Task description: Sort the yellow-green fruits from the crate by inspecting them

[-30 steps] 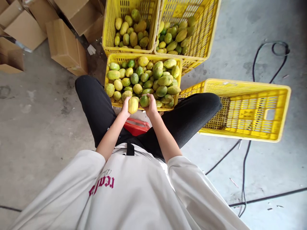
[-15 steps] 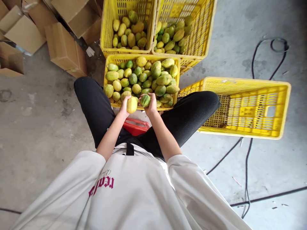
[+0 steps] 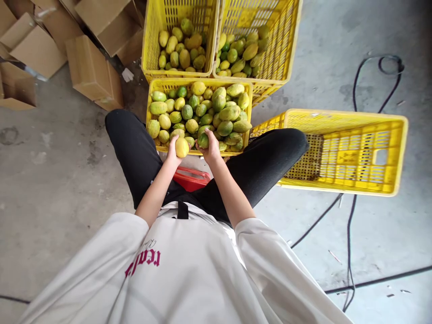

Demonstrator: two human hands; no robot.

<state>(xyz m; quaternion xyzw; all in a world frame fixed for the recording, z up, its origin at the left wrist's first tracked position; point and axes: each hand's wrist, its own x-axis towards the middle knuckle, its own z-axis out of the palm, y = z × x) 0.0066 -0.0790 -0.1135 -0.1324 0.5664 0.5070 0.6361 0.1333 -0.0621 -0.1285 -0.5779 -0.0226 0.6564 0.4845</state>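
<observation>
My left hand (image 3: pixel 173 152) is closed around a yellow oval fruit (image 3: pixel 182 147) at the near edge of the closest yellow crate (image 3: pixel 250 96). Beside it, my right hand (image 3: pixel 212 147) grips a green fruit (image 3: pixel 203 140), its fingers partly covering it. A small gap separates the two held fruits. Behind both hands, the crate is full of green and yellow fruits (image 3: pixel 186 112), some smooth and round, others long and ridged. The exact kind of fruit is not certain from here.
Two more yellow crates, a left one (image 3: pixel 147 54) and a right one (image 3: pixel 293 49), stand behind with fruit inside. To the right, another yellow crate (image 3: pixel 400 153) lies near my knee. Cardboard boxes (image 3: pixel 89 69) are piled at left. A black cable (image 3: pixel 349 225) crosses the floor.
The yellow fruit in my left hand has shifted slightly left and up and turned. My right fingers have moved further over the green fruit, which has tilted. The crates stay in place.
</observation>
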